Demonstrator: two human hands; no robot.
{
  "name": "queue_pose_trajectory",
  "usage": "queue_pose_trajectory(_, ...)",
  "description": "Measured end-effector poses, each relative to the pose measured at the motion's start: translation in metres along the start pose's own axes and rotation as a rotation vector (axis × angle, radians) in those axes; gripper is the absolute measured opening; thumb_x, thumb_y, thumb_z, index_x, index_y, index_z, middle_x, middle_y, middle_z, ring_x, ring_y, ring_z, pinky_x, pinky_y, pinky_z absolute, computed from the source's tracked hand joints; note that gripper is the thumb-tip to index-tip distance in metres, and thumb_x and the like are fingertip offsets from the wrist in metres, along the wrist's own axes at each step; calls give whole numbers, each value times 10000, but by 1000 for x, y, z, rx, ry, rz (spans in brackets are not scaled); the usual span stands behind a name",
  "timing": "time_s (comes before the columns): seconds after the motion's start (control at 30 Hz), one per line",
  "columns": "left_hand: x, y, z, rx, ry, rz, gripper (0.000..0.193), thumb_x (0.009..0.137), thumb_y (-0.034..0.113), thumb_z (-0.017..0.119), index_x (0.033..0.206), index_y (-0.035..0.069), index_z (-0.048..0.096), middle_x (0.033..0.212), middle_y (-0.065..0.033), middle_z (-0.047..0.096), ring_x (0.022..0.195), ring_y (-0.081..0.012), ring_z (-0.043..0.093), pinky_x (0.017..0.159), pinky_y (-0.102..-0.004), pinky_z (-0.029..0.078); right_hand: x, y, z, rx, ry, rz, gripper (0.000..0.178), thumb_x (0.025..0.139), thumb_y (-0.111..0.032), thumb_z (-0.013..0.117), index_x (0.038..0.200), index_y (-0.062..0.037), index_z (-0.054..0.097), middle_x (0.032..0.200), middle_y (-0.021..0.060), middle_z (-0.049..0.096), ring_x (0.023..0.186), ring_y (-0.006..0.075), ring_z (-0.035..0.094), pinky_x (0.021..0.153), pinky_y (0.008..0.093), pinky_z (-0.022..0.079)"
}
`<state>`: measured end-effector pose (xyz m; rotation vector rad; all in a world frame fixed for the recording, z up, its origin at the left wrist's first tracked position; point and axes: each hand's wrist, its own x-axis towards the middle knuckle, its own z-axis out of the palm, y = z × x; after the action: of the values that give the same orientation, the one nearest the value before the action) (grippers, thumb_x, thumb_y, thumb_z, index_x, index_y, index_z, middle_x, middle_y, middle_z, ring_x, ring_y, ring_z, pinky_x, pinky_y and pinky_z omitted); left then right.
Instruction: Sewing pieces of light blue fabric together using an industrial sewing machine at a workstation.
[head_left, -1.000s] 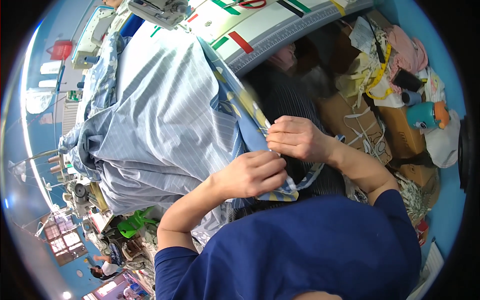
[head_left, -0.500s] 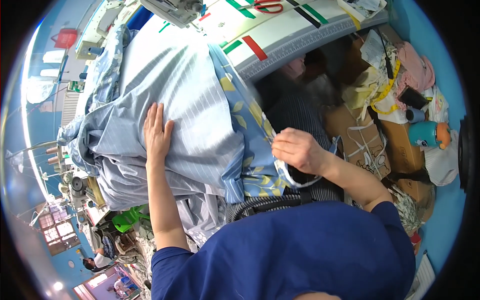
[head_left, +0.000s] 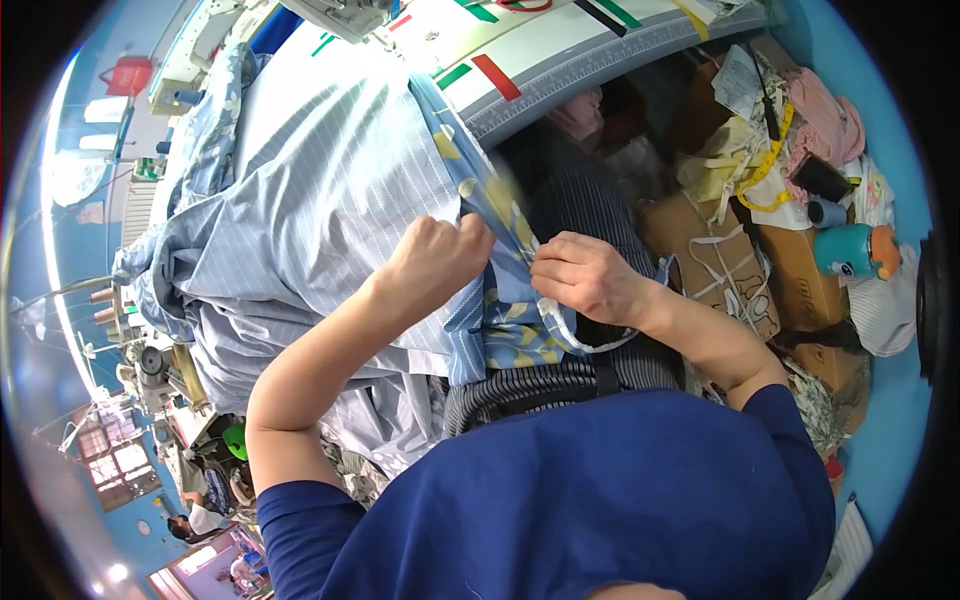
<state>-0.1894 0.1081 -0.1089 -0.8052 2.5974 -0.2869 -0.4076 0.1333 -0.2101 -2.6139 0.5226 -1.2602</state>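
Toward the top, a white sewing table (head_left: 555,65) with a ruler along its curved edge stood beyond the cloth, bearing a red strip (head_left: 496,77) and, partly cut off, the red handle of some scissors (head_left: 525,5); a sewing machine (head_left: 340,15) was cropped by the upper rim. On the right, cardboard boxes (head_left: 710,255), a yellow measuring tape (head_left: 775,195), pink cloth (head_left: 828,115) and a teal bottle (head_left: 845,250) with an orange lid crowded against the blue wall. At the lower left, a sliver of green chair (head_left: 235,440) showed, with a person (head_left: 205,518) well off behind. The pale striped fabric (head_left: 330,200) spread from the table down toward the lap, its leafy blue border (head_left: 515,340) running along the right side. The left forearm crossed over the fabric and hid part of it. The right hand (head_left: 585,278) was pinched on the border's outer edge, a narrow band looping below it; the left hand (head_left: 440,250) was curled near the border's inner edge, apart from the right, and whether it gripped cloth could not be told. Half a second earlier, the left hand had lain flat on the stripes, farther left; the right had kept nearly the same spot.
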Motion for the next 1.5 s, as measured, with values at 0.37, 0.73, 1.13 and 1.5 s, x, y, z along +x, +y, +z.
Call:
queue_pose_trajectory(0.37, -33, 37, -86, -239, -107, 277, 151, 715, 97, 630, 825, 39, 544, 738, -43, 544, 617, -161, 629, 505, -283, 484, -1, -2, -6, 7, 47, -31, 151, 697, -94, 653, 831, -23, 659, 900, 67, 643, 921, 219, 620, 814, 348, 532)
queue_pose_trajectory(0.73, 11, 66, -58, -541, 202, 454, 87, 748, 117, 582, 771, 49, 534, 773, -62, 500, 671, -179, 572, 569, -306, 504, 4, -4, -6, 4, 239, 13, 121, 734, -84, 634, 837, -25, 658, 1001, 42, 649, 1055, 214, 600, 898, 382, 514)
queue_pose_trajectory(1.13, 5, 40, -43, -905, 31, 473, 78, 801, 99, 564, 846, 38, 575, 823, -95, 558, 713, -249, 627, 593, -354, 520, 8, 5, -16, 111, 2, -116, 66, 722, -67, 636, 771, -33, 664, 946, 46, 670, 1007, 192, 636, 924, 370, 503)
queue_pose_trajectory(1.5, 75, -247, 95, -572, 883, -775, 299, 821, 122, 667, 1110, 52, 636, 1082, -155, 642, 961, -300, 622, 818, -392, 492, 25, 5, -24, 173, -99, -68, 56, 690, -66, 647, 723, -25, 628, 895, 58, 660, 917, 199, 642, 834, 340, 545)
